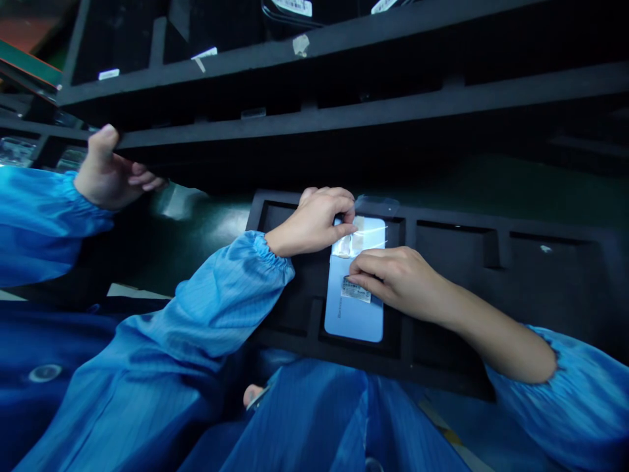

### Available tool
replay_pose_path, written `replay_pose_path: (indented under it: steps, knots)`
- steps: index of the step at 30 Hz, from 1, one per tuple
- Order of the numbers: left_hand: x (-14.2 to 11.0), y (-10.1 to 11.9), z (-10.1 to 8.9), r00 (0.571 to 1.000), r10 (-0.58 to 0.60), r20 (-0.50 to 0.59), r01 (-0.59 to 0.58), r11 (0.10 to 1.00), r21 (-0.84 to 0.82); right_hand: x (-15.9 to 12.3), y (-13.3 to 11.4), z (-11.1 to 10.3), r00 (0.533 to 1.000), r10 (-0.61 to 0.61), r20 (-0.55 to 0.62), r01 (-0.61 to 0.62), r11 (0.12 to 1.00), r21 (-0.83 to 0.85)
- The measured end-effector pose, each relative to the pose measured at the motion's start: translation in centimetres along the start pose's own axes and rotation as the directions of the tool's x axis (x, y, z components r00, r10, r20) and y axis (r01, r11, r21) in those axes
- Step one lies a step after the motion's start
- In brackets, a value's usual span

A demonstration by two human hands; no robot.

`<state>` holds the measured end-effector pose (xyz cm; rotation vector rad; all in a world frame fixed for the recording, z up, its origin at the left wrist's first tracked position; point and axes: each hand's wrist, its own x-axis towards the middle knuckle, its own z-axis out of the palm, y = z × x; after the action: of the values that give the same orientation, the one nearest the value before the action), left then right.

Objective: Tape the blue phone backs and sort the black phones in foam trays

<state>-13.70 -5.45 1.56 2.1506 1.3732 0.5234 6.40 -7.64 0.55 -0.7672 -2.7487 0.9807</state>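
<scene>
Pale-blue smartphone (354,321), back face up, seated in a recess of a black foam tray (457,226), with its long axis running away from the wearer. A white barcode label (356,290) adheres to the back near mid-length. Whitish tape tabs (346,244) lie across the upper end. A clear film (377,205) projects past the upper edge of the smartphone, over the tray wall.

Left grip (312,223): closed on the upper end of the smartphone, fingers curled over it. Whether it also pinches the film cannot be determined.

Right grip (398,278): fingers held together and laid across the back, with the fingertips touching the smartphone just above the barcode label. Whether they are clenching anything cannot be determined.

The left forearm is covered by a striped blue smock sleeve (226,295) with an elastic cuff. Further recesses (452,246) continue to the right along the tray, which rests on a dark-green table (206,255). Above it runs a black foam rack (344,105) bearing small white labels (109,74). At far left, a co-worker's hand (115,174) in a blue sleeve holds the rack's lower edge.
</scene>
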Motion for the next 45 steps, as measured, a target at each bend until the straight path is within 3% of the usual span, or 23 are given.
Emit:
replay_pose_path:
  steps: [30, 45]
  knots:
    - [0.0, 0.0, -0.1, 1.000, 0.014, 0.005, -0.013, 1.000, -0.022, 0.3, -1.0, -0.5, 0.998, 0.035, 0.059, -0.026, 0.990, -0.140]
    - [0.0, -0.1, -0.2, 0.999, 0.043, 0.002, -0.043, 0.998, -0.050, 0.5, -2.3, -1.1, 0.982, 0.112, 0.156, -0.047, 0.929, -0.367]
